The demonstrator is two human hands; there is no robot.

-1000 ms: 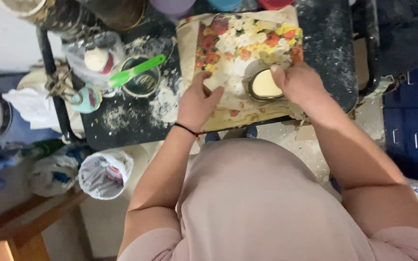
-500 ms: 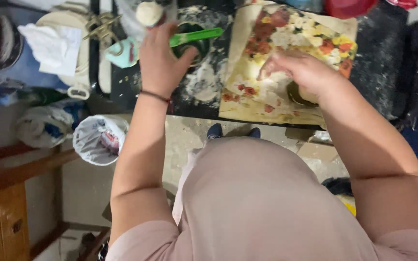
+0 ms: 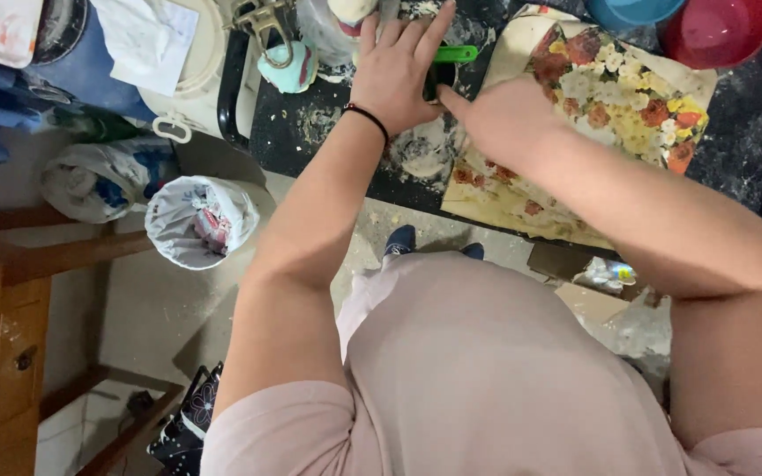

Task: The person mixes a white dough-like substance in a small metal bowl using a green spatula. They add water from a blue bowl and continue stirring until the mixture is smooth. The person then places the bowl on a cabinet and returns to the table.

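Far left, below the counter (image 3: 310, 141), I see a white bin bag (image 3: 200, 220) on the floor, well apart from the work.

On the dark, flour-dusted counter my left hand (image 3: 399, 75) lies flat, fingers spread, its grip released; it presses down on something with a green handle (image 3: 456, 55) that pokes out beside the fingers. Most of that tool is hidden under the palm, so I cannot tell its full shape. I judge it light, stiff plastic, and slick with flour; the handle is the place to take it.

Just below that hand is a pale patch of flour or dough (image 3: 425, 150), soft and likely sticky.

My right hand (image 3: 500, 119) meets the left at the tool's edge, a finger pointing in; whether its grip is clenched on anything I cannot tell. It rests over the floral mat (image 3: 628, 97), which looks thin, floppy and prone to slide on the floury top.

Far right, a blue bowl (image 3: 632, 13) and a red bowl (image 3: 716, 31) sit at the counter's back edge.
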